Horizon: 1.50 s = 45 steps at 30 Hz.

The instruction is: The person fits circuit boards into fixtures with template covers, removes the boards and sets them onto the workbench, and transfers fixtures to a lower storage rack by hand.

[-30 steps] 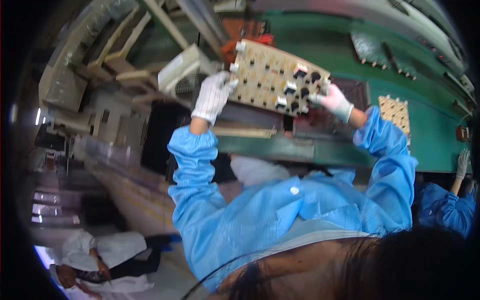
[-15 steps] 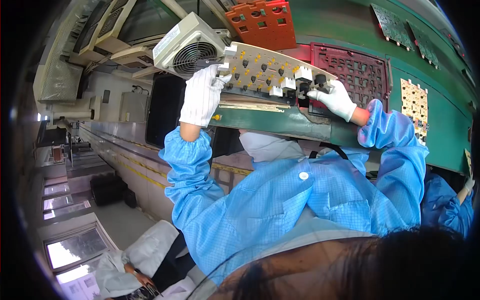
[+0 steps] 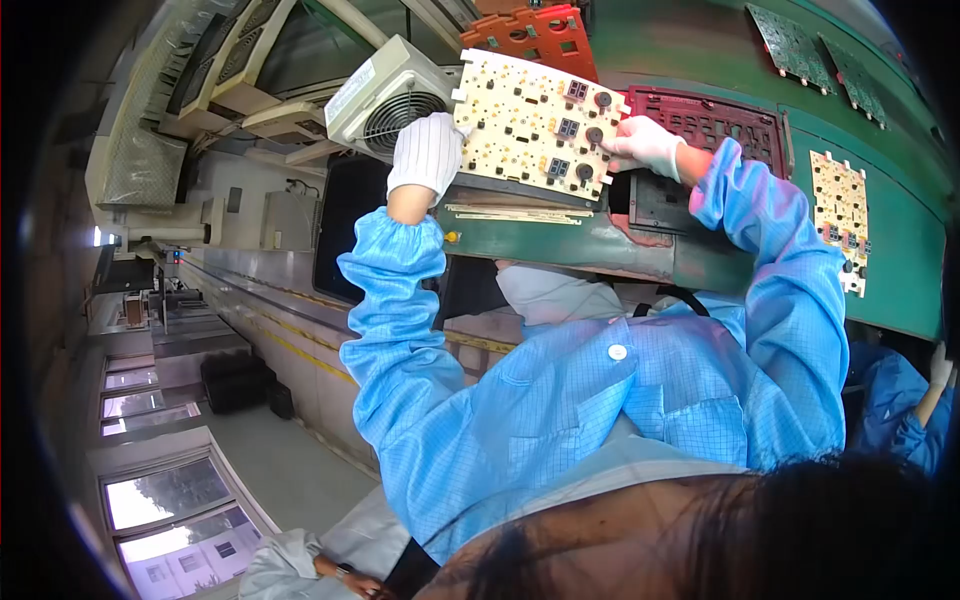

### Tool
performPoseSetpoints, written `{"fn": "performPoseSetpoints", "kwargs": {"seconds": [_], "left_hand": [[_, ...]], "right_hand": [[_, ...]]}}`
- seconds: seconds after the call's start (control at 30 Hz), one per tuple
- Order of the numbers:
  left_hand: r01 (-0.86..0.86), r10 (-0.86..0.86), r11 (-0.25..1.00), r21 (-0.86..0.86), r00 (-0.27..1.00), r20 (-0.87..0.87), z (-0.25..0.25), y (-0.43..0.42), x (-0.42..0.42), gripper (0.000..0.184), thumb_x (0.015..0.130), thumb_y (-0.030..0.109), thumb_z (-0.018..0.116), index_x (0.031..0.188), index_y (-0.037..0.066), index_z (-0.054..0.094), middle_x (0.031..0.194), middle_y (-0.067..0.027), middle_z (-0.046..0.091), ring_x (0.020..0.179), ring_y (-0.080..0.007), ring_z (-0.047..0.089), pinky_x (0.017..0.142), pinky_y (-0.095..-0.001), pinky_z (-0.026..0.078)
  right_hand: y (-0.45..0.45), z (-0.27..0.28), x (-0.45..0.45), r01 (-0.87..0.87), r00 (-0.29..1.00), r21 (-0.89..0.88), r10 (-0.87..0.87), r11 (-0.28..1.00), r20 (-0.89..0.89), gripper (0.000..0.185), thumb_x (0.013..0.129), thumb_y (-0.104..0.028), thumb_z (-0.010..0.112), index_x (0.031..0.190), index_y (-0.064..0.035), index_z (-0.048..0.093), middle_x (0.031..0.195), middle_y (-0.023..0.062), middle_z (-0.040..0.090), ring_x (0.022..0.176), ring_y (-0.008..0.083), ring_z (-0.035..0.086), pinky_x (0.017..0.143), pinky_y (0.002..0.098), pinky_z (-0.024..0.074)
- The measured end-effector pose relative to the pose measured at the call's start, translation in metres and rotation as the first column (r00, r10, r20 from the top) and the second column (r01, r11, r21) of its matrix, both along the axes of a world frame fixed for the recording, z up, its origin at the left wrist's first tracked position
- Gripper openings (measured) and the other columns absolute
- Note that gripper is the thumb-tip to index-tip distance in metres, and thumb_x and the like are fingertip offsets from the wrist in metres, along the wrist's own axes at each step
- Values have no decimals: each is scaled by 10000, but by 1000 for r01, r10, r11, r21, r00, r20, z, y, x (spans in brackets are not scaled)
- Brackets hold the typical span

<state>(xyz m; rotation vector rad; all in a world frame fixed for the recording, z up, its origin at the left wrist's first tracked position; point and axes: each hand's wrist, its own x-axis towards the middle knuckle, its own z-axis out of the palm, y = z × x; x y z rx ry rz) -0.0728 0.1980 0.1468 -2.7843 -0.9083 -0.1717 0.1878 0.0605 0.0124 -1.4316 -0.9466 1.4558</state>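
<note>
A cream circuit board with black round parts and small display blocks is held up over the green bench, its component face toward the camera. My left hand, in a white striped glove, is closed on the board's left edge. At the right edge my right hand, also gloved, grips the board with its fingertips. Behind my right hand lies a dark red slotted fixture. Thin pale strips lie on the bench below the board.
A white-cased fan stands beyond my left hand. An orange-red perforated plate is behind the board. Another cream board and green boards lie at the right. A co-worker's gloved hand shows far right; another person's arm is lower left.
The held board has tilted so its component face shows more fully. My right hand has moved up and slightly left. The person at lower left has shifted down and right in view.
</note>
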Motion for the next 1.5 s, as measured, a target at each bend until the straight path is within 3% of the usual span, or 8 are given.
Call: {"fn": "performPoseSetpoints", "kwargs": {"seconds": [0.2, 0.37, 0.5, 0.57, 0.9, 0.93, 1.23, 1.5], "left_hand": [[161, 242, 770, -617, 821, 517, 49, -32, -10, 451, 800, 312, 654, 1148, 45, 546, 674, -88, 637, 639, -128, 619, 550, -268, 443], [177, 312, 504, -845, 876, 369, 78, -51, -25, 452, 855, 444, 568, 931, 6, 646, 705, -28, 640, 545, -96, 607, 447, -192, 409], [84, 288, 611, -787, 903, 320, 70, -45, -16, 375, 895, 379, 534, 863, 23, 648, 650, -45, 631, 496, -93, 589, 442, -201, 420], [159, 253, 628, -762, 884, 392, 60, -35, -14, 350, 902, 323, 523, 842, -6, 625, 600, -68, 622, 449, -104, 550, 452, -214, 430], [53, 199, 664, -746, 949, 244, 61, -31, -10, 367, 895, 341, 509, 886, -3, 637, 648, -95, 645, 515, -178, 588, 520, -281, 469], [94, 134, 701, -707, 956, 261, 54, -34, -26, 341, 877, 335, 531, 903, 15, 646, 722, -104, 654, 587, -201, 600, 569, -297, 475], [55, 231, 569, -820, 947, 223, 41, -78, -79, 322, 829, 305, 628, 901, -5, 675, 793, -95, 666, 704, -120, 592, 656, -246, 460], [219, 406, 618, -755, 734, 545, -39, -107, -37, 305, 840, 121, 603, 1114, -11, 579, 1032, -115, 649, 972, -173, 607, 827, -292, 474]], "right_hand": [[-30, 49, 4, 181, 943, 222, -233, 958, 236, 365, 859, -217, 568, 1099, 56, 539, 887, 89, 633, 763, 124, 595, 679, 272, 484], [-37, 5, 15, -627, 692, 590, 16, 509, 722, 179, 722, -109, 559, 836, 21, 605, 696, 134, 592, 655, 233, 580, 621, 333, 471], [-20, -21, 12, -691, 713, 413, 465, 593, 525, 222, 712, -130, 599, 879, 17, 604, 655, 103, 576, 521, 179, 547, 463, 300, 435], [-16, -11, 13, -543, 711, 17, 471, 840, -522, 226, 713, -129, 626, 896, 3, 608, 645, 57, 566, 465, 128, 515, 374, 251, 380], [-5, -14, 12, -525, 846, -92, 508, 846, -158, 265, 829, -223, 520, 863, 17, 626, 608, 84, 585, 456, 140, 528, 393, 267, 415], [-2, -27, 6, -663, 686, 189, 487, 725, 540, 281, 814, -214, 501, 834, 40, 618, 657, 130, 604, 590, 199, 580, 548, 337, 475], [-61, 16, -71, -221, 901, -82, 235, 972, 364, 332, 820, -241, 544, 958, 61, 559, 797, 199, 616, 787, 263, 629, 666, 372, 498], [-67, 62, 11, 341, 840, 685, -536, 644, 87, 342, 860, -178, 588, 1134, -10, 471, 967, 56, 559, 844, 109, 533, 757, 254, 454]]}}
